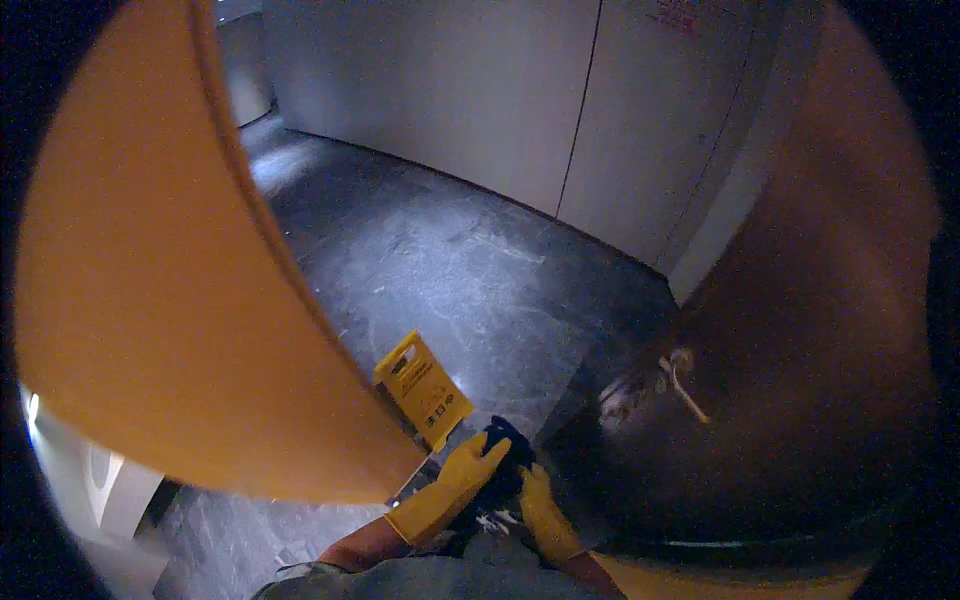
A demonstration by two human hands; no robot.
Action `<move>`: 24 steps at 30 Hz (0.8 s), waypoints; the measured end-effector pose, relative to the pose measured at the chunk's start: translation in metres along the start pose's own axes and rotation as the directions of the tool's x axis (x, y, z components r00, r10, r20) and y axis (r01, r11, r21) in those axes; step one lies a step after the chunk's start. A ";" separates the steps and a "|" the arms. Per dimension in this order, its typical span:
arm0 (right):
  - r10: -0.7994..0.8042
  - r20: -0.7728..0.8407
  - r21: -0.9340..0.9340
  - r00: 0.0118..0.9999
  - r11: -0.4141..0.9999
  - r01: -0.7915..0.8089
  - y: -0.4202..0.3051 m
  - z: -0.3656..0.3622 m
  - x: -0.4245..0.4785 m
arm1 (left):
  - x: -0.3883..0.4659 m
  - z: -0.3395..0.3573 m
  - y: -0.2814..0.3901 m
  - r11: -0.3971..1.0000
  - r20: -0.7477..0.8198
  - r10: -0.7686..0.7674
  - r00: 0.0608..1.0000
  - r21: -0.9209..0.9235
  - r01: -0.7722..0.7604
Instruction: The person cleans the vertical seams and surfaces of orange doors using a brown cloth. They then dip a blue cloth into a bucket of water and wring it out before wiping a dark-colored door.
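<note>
My left hand (466, 474), in a yellow glove, grips the left side of a dark cloth-like item (506, 465) low in the middle of the view. My right hand (538, 501), gloved in yellow too, holds the same item from its lower right. The item's exact kind cannot be told. Just beyond my left hand stands a yellow board (426, 390) with a handle slot and dark printing, tilted beside the edge of a large orange panel (187, 300).
Grey panelled walls (465, 90) rise past the scuffed grey floor (442, 262). At right is a dark brown surface (810, 322) with a pale cord-like piece (686, 390) before it. A white structure (124, 487) is at lower left.
</note>
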State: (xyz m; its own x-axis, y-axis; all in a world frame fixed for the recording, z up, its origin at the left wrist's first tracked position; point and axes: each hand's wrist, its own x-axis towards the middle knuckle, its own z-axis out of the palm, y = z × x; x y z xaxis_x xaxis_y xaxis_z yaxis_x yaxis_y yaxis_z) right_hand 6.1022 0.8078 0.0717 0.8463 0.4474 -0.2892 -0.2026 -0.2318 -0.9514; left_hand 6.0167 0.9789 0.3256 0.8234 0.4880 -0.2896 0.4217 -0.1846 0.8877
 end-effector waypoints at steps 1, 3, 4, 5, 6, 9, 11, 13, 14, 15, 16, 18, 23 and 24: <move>-0.031 0.014 -0.002 0.999 1.000 0.031 0.028 0.003 0.028 | 0.026 0.000 0.000 1.000 -0.026 0.028 0.999 0.015 -0.028; -0.018 -0.100 -0.059 0.995 0.998 0.012 0.053 -0.007 0.086 | 0.065 0.010 0.018 0.996 0.000 0.089 0.996 0.026 -0.089; -0.011 -0.168 -0.036 0.986 0.999 0.005 0.060 -0.025 0.104 | 0.082 0.015 0.035 0.995 0.065 0.090 0.994 -0.036 -0.088; -0.030 -0.205 0.091 0.978 0.995 0.049 0.061 -0.036 0.126 | 0.103 0.016 0.057 0.992 0.127 0.102 0.987 -0.089 -0.091; 0.035 -0.178 0.186 0.983 0.982 -0.001 0.040 -0.021 0.136 | 0.128 0.014 0.046 0.993 0.118 0.075 0.990 -0.104 -0.063; 0.346 -0.047 0.500 0.937 0.820 -0.278 -0.090 0.015 0.138 | 0.213 0.015 -0.016 0.987 0.122 -0.017 0.992 -0.154 0.035; 0.422 -0.045 0.593 0.905 0.740 -0.316 -0.139 0.011 0.144 | 0.249 0.031 -0.020 0.980 0.191 -0.011 0.981 -0.192 0.048; 0.427 -0.010 0.649 0.904 0.690 -0.319 -0.152 0.007 0.164 | 0.280 0.046 -0.013 0.976 0.169 0.060 0.984 -0.217 -0.022; 0.421 0.008 0.669 0.907 0.672 -0.318 -0.151 0.007 0.170 | 0.280 0.047 0.001 0.953 0.196 -0.009 0.981 -0.296 0.068; 0.415 0.020 0.677 0.910 0.664 -0.318 -0.151 0.004 0.179 | 0.285 0.045 0.015 0.960 0.223 -0.030 0.974 -0.267 0.091; 0.411 0.045 0.685 0.910 0.651 -0.328 -0.151 0.002 0.188 | 0.292 0.040 0.029 0.965 0.238 -0.058 0.969 -0.234 0.115; 0.414 0.083 0.686 0.906 0.635 -0.353 -0.148 -0.004 0.198 | 0.312 0.048 0.013 0.959 0.248 -0.022 0.969 -0.268 0.090; 0.409 0.082 0.711 0.909 0.615 -0.340 -0.131 -0.024 0.231 | 0.367 0.048 -0.002 0.886 0.235 0.062 0.970 -0.460 0.054; 0.417 0.078 0.720 0.906 0.605 -0.340 -0.126 -0.026 0.233 | 0.378 0.047 -0.011 0.884 0.222 0.058 0.973 -0.464 0.053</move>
State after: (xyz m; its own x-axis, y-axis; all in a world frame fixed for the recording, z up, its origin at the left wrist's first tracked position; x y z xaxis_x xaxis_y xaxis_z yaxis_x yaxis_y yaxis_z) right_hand 6.3377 0.9191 0.1269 0.6435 0.3758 -0.6669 -0.7654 0.3292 -0.5530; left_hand 6.3415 1.1255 0.1894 0.9103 0.2746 -0.3096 0.2403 0.2583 0.9357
